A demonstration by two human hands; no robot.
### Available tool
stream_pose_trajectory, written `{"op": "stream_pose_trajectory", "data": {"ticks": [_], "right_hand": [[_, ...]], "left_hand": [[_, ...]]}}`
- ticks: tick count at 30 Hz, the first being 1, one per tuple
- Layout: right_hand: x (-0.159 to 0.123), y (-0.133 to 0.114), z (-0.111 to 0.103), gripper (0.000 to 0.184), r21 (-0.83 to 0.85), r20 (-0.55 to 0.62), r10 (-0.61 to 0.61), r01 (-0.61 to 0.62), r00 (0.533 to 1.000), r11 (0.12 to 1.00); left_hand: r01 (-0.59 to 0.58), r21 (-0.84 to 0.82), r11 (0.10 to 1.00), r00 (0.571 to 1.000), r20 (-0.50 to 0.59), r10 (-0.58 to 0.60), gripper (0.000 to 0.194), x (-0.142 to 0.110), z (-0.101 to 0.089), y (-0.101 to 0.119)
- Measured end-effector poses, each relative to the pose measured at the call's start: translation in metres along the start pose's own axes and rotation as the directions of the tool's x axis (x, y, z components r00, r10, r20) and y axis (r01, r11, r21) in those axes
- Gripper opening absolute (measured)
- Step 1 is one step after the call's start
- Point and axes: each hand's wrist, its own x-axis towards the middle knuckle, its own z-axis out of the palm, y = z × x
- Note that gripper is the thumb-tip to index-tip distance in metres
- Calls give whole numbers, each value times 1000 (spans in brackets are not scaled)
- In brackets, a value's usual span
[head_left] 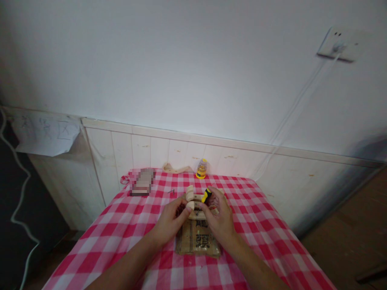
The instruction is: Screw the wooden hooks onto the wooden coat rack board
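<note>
My left hand [177, 213] is closed, thumb and fingers pinching a pale curved wooden piece [190, 195]. In my right hand [220, 213] is a short screwdriver [206, 195] with a yellow and black handle, tilted; its tip is too small to make out. Between both hands a flat pale wooden part [197, 213] with small dark holes lies on a folded brown woven sack [199, 239] printed with dark characters. Part of the wooden work is hidden behind my fingers.
A red-and-white checked cloth [145, 251] covers the table. Toward the wall stand a yellow-capped bottle [201, 168] and a curved wooden strip [175, 169]. Small metal pieces [173, 191] lie left of my hands, near a blurred-out flat object [142, 182]. A cable hangs from a wall socket [338, 43].
</note>
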Motion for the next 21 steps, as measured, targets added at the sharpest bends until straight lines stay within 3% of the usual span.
{"op": "stream_pose_trajectory", "data": {"ticks": [9,16,21], "right_hand": [[-3,-1,-2,44,12,24,-47,47,999,999],[-9,-1,3,48,193,91,-73,54,993,980],[-7,0,3,49,195,80,-56,39,995,980]], "left_hand": [[15,-3,1000,1000,-5,-15,41,1,0,0],[10,7,1000,1000,-12,-10,37,1,0,-2],[16,-7,1000,1000,-2,-16,35,1,0,0]]}}
